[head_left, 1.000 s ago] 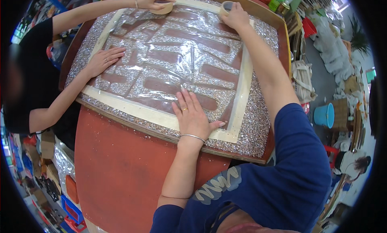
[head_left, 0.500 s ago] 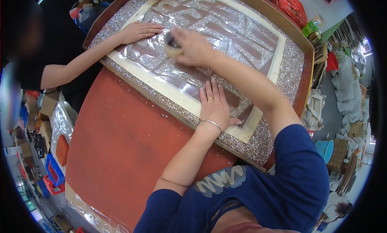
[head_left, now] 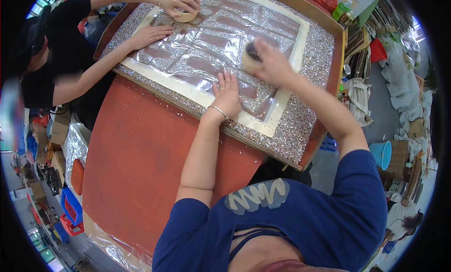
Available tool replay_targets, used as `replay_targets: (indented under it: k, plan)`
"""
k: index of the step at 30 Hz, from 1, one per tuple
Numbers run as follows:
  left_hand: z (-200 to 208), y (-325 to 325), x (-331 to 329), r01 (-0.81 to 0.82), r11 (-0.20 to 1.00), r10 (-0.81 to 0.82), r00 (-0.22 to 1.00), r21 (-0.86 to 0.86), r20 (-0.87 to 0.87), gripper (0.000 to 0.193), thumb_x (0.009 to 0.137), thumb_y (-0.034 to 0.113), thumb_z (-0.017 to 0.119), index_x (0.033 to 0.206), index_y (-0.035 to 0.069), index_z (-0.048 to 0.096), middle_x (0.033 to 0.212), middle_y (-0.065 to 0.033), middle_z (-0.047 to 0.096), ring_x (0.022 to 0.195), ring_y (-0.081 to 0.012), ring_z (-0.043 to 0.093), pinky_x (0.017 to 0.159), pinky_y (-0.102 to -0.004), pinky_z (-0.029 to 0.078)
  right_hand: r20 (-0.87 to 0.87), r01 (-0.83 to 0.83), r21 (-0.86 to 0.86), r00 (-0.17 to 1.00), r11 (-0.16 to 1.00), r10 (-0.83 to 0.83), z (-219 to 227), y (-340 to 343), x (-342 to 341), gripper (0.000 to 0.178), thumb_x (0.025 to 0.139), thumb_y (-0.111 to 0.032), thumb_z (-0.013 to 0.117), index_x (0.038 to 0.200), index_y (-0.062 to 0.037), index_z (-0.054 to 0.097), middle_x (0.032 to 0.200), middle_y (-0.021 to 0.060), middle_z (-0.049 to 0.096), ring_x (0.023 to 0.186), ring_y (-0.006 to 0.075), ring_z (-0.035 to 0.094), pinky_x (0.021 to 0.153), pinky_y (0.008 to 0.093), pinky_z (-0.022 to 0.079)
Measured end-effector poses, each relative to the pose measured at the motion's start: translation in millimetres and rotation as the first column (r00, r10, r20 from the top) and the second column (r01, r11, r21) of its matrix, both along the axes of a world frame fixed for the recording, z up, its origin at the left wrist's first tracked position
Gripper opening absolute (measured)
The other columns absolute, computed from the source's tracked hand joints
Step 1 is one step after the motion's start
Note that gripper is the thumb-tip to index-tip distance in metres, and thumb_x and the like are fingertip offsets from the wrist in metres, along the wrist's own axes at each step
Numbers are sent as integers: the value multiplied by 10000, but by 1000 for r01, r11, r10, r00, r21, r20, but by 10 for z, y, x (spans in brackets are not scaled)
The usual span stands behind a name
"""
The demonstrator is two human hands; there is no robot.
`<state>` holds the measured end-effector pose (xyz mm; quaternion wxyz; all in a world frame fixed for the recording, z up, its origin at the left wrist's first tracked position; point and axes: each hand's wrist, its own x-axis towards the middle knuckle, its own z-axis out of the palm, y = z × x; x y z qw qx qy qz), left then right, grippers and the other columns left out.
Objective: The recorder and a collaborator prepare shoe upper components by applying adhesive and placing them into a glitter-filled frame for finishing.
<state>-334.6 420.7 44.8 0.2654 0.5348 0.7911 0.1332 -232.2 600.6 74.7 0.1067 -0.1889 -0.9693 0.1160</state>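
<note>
Two hands at work on a glittered panel (head_left: 300, 131) lying on a red table (head_left: 136, 164). Left hand (head_left: 228, 91): fingers spread, flat on the clear film (head_left: 206, 44). Right hand (head_left: 270, 63): closed around a tape roll (head_left: 250, 57), held over the film. Co-worker's hands (head_left: 181, 3) at the far edge.

The panel (head_left: 307, 117) had a rough, glittering border of silvery granules that sparkled like crushed glass. Over its middle lay a clear plastic film (head_left: 206, 51), glossy and wrinkled, throwing white glare. A matt cream tape strip (head_left: 188, 91) framed the film, smooth and paper-like. The roll of tape (head_left: 250, 60) looked like matt beige paper. The desk (head_left: 136, 159) had a smooth, dull red-brown top. A thin metal bracelet (head_left: 219, 112) shone on the wrist.
</note>
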Motion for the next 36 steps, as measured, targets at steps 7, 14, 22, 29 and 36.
replay_targets:
  k: [7,14,22,29,36]
  plan:
    - [-72,-70,-186,-151,985,130,967,81,220,804,758,-81,418,1446,-92,2,1527,-252,123,1436,-307,111,1168,-392,44,74,-178,-23,981,984,179,144,-654,500,651,752,-295,710,1277,-10,451,1157,213,587,986,362,604,842,429,482]
    - [80,193,140,-249,968,248,968,42,27,720,819,-24,416,1432,-110,48,1512,-223,207,1425,-304,162,1170,-390,68,52,452,220,880,865,-473,94,758,512,547,793,-338,655,1200,-49,432,1133,147,603,989,314,618,867,386,501]
    - [-44,-41,-266,-448,865,425,894,228,144,586,851,-71,459,1412,-39,297,1181,-188,611,1098,-203,589,877,-268,469,-18,-249,118,967,961,253,-95,-663,566,881,739,-397,706,1392,55,322,1422,212,367,907,329,562,833,395,470]
    - [-603,-60,-509,-720,567,531,690,399,491,752,814,-21,543,1464,3,166,1103,-216,646,1034,-294,630,880,-343,469,-8,-80,166,997,983,82,-77,-760,-590,876,761,-409,676,1398,64,305,1455,205,328,1008,356,561,844,405,480]
    - [-311,-161,-287,-584,733,594,799,349,90,525,792,34,574,1283,-88,431,1062,-219,626,984,-360,608,895,-404,465,-75,-120,-83,991,989,114,-51,-544,-121,661,735,-348,695,1271,-36,464,1265,200,513,951,384,605,838,424,492]
